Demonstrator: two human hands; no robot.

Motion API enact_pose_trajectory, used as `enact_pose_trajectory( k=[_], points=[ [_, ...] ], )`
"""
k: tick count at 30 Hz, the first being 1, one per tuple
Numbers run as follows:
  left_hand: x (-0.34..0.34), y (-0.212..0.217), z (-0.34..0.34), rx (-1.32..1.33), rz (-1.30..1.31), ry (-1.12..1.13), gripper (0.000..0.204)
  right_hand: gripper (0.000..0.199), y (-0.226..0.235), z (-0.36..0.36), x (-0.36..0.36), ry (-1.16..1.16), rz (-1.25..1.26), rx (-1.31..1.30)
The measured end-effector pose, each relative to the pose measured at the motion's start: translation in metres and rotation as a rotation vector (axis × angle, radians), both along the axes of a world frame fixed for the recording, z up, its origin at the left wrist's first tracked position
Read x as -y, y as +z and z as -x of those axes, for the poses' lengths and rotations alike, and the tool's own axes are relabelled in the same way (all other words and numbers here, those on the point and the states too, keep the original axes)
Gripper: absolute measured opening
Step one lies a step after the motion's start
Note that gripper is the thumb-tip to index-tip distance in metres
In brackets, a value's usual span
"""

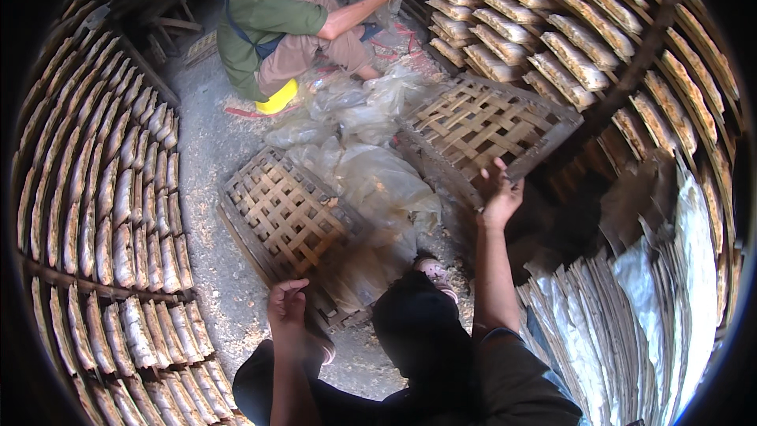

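My left hand has its fingers curled at the near left corner of a woven bamboo tray. This tray slants over the floor, and its lower right part is blurred. My right hand is at the near rim of another woven bamboo tray, farther right, with fingers bent up over its wooden frame. The underside of that tray and the ends of some fingers are hidden. Crumpled clear plastic sheets lie between and under the two trays.
Racks of split bamboo with pale filling rise at left, and similar racks at back right. Upright thin sheets stand near right. A person in a green shirt sits low ahead, handling plastic. Crumbs litter the grey floor.
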State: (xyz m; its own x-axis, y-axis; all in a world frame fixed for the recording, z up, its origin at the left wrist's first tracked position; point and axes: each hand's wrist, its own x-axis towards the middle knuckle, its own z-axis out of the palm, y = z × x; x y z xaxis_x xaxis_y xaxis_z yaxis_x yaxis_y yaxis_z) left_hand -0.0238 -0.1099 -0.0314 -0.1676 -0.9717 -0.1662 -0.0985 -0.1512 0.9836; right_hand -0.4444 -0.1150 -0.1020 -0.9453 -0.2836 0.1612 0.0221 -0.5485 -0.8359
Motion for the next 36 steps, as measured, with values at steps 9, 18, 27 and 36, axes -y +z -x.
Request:
enact_pose_trajectory(
  k=[9, 18, 27, 36],
  points=[
    [0.034, 0.011, 0.034, 0.113, 0.054, -0.154, 0.023, 0.036, 0.066, -0.018, -0.033, 0.192, -0.152, 0.011],
    [0.019, 0.022, 0.037, 0.166, 0.313, 0.008, 0.032, 0.041, 0.219, -0.069, -0.068, 0.624, -0.329, -0.532],
    [0.009, 0.062, -0.023, 0.165, 0.875, 0.424, 0.116, 0.030, 0.309, -0.129, -0.055, 1.327, -0.655, -1.295],
    [-0.021, 0.057, -0.093, -0.234, 0.440, 0.267, 0.029, 0.027, 0.275, -0.185, -0.029, 1.627, -0.709, -1.450]
  ],
)
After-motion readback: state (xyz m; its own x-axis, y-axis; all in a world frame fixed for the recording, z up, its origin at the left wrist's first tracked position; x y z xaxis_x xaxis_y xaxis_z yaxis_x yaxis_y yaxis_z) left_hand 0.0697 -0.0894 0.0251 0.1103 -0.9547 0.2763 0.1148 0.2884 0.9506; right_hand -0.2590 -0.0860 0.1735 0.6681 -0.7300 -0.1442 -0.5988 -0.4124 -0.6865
